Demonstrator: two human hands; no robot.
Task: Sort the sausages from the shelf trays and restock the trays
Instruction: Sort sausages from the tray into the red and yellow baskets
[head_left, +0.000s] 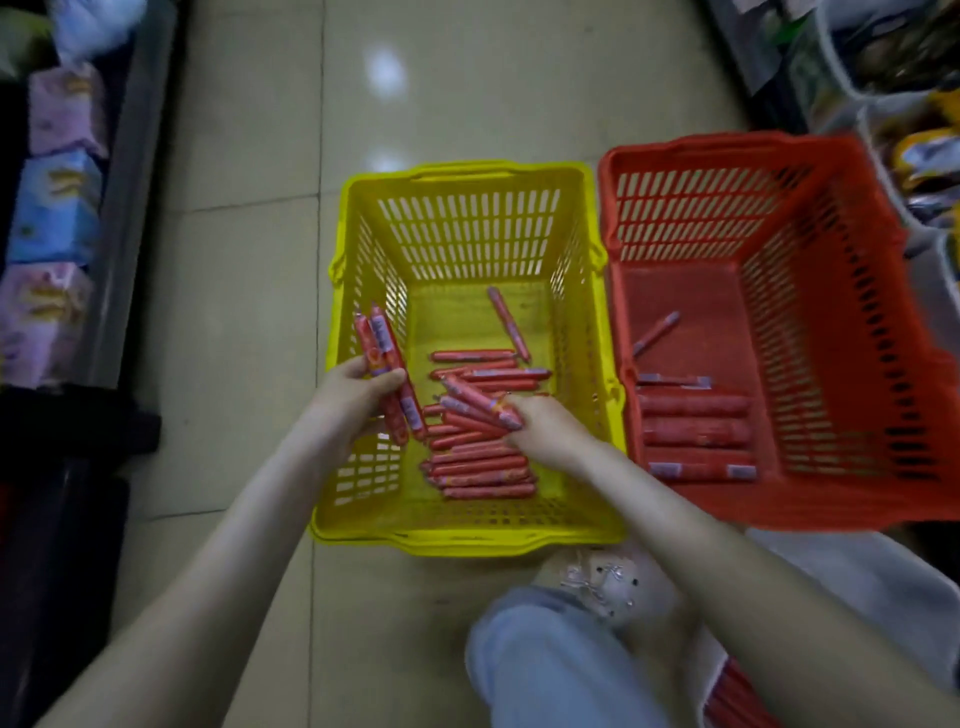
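**Sorting sausages between two baskets on the shop floor**

A person crouches on the pale tiled floor (249, 260) over two slotted plastic baskets set side by side, their rims touching. The yellow slotted plastic basket (467, 223) is on the left and the red slotted plastic basket (701, 208) on the right.

The left hand (358, 387) is at the yellow basket's left wall. Its fingers (389, 381) are curled round a bundle of thin red-wrapped sausages (382, 338) that points up and away. The right hand (545, 431) reaches into the same basket, and its fingers (530, 410) are closed on a few more sausage sticks (472, 402) just above the loose pile of sausages (478, 467) on the basket bottom. One single sausage (509, 325) lies apart, nearer the far wall.

In the red basket, a neat row of sausages (693, 431) lies along the left wall, with one stray sausage (657, 332) further back.

A light shoe (608, 577) and a blue denim knee (545, 665) show near the yellow basket. Pastel packs (62, 208) line the shelf on the left.
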